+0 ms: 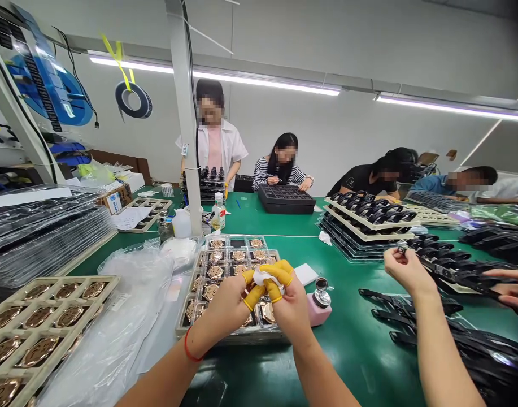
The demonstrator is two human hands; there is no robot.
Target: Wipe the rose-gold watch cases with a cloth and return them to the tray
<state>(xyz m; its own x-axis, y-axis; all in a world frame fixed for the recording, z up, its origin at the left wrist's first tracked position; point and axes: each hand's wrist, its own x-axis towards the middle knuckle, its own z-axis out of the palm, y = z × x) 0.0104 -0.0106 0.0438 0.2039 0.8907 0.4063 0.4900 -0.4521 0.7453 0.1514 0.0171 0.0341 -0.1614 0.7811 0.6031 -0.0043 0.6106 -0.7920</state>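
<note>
White wipe (265, 276): one, crumpled, held above the clear tray (231, 340). Judged light, soft and limp, hard to damage; best taken by a loose fold at its edge. Left hand (231, 299) and right hand (296, 302), both with yellow finger covers (254, 296), pinched it from either side; whether a part lay within the folds could not be told.

Cream tray (113, 281), near left: gridded, one bronze-toned piece per visible full compartment.

Clear tray: gridded, on the green worktop (347, 350), gold-toned pieces in many compartments; far row's middle one showed only dark.

Pink bottle (318, 315): just beside the clear tray, metal top; contents not visible.

Cream tray stack (366, 233), farther right: black parts on top.

Black case (286, 202), farthest: divided inside, contents indistinct, before a seated person (279, 169).
</note>
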